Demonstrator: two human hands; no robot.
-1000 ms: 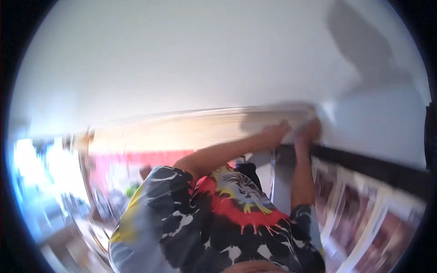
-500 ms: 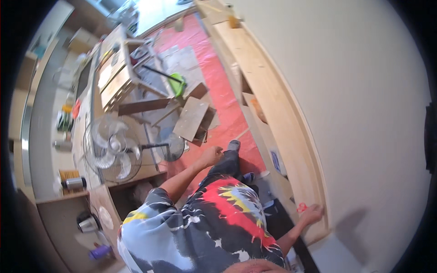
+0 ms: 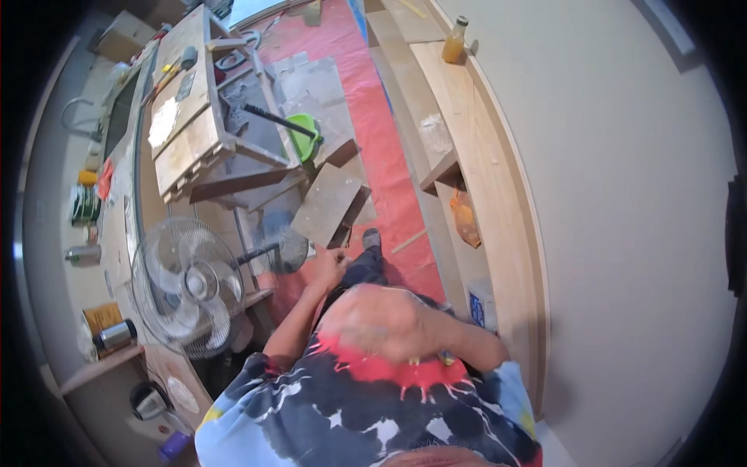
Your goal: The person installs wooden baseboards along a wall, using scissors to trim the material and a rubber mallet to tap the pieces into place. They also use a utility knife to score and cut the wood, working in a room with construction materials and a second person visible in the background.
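My left hand (image 3: 333,268) hangs in front of my left thigh, its fingers curled in. What lies inside the fingers, if anything, is too small to make out. My right hand (image 3: 369,321) is raised across my belly, in front of the patterned shirt (image 3: 366,405). Motion smears it, and its fingers do not show clearly. Beyond the left hand, a brown cardboard box (image 3: 331,206) stands on the floor. A standing fan (image 3: 202,280) with a wire cage is to the left of that hand.
On my right runs a long wooden shelf (image 3: 486,156) bearing a bottle of yellowish liquid (image 3: 455,40); an orange bag (image 3: 465,218) sits in a compartment below. Red sheeting (image 3: 381,140) covers the floor. A wooden workbench (image 3: 187,148) and a green dustpan (image 3: 302,136) stand ahead.
My right hand has left the wooden shelf, where a small red looped thing was at its fingers, and swung in across my belly. The view has shifted; my left hand stays low by my leg.
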